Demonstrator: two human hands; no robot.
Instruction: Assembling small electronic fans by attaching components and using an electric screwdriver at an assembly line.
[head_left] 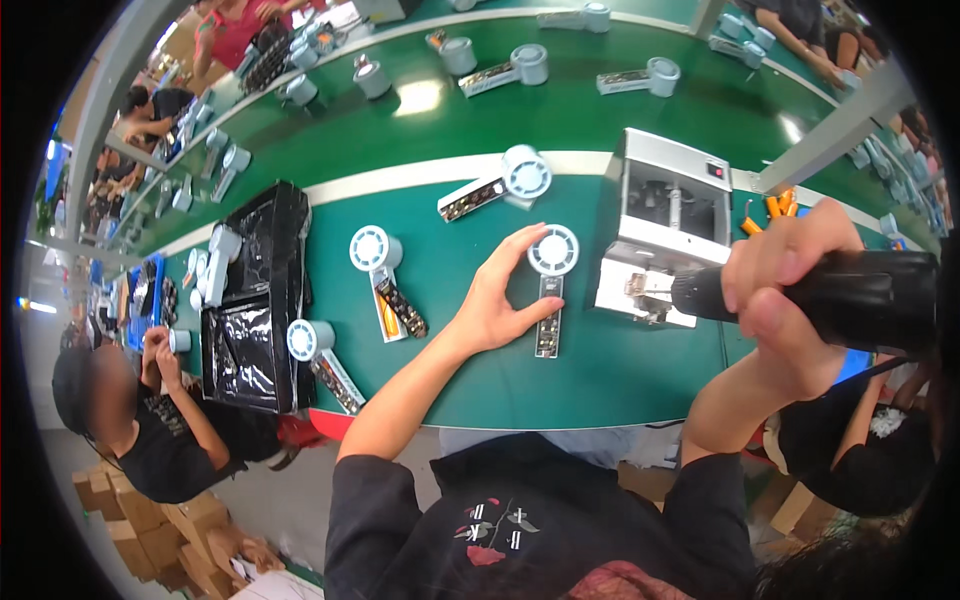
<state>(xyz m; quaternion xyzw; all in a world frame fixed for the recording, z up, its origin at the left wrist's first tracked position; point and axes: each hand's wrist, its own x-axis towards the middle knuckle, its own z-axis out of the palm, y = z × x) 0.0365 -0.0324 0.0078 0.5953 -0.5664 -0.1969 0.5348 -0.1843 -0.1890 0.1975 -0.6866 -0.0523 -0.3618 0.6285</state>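
My left hand holds a light blue handheld fan against the green work surface, fingers at its round head and thumb on its handle. The fan's handle points toward me and lies uncovered, with a circuit board showing. In my right hand is a black electric screwdriver, my fingers wrapped round its body. It lies nearly level, its tip pointing left at the front of a silver screw feeder. Whether a screw sits on the tip is too small to tell.
More handheld fans with uncovered handles lie left, front left and behind. A black plastic-lined tray stands at the left. Orange batteries lie behind my right hand. Across the back, a green conveyor carries several fans. Co-workers sit on both sides.
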